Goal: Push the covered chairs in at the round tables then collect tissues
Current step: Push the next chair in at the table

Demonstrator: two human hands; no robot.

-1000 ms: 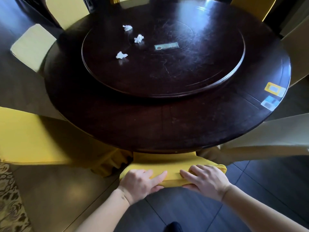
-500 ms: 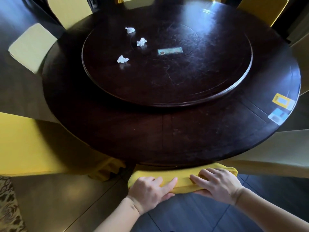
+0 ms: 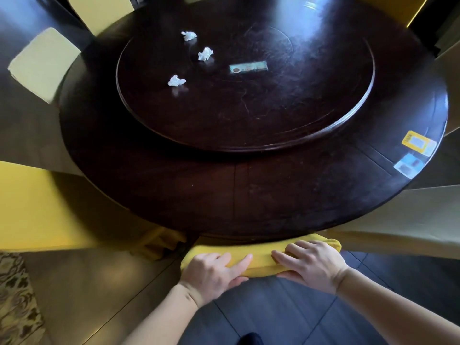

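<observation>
Gripping the top edge of the covered chair, both hands sit side by side on its yellow backrest, which stands just at the near rim of the round worktop. The left hand lies with its fingers over the top and the thumb curled under the edge; the right hand does the same, its fingers spread on the fabric. Both forearms reach forward from below, with the wrists slightly bent. I judge that the chair is rather heavy and stiff under a soft, loose cover, so the cloth may slide over the frame; pressing on the firm top rail with both hands, as now, seems the good place to hold. The chair looks almost fully pushed in, its seat hidden under the worktop. Three crumpled tissues lie well apart from the hands, on the far left of the turntable. They are surely light and soft, so a gentle pinch should be enough for each one.
</observation>
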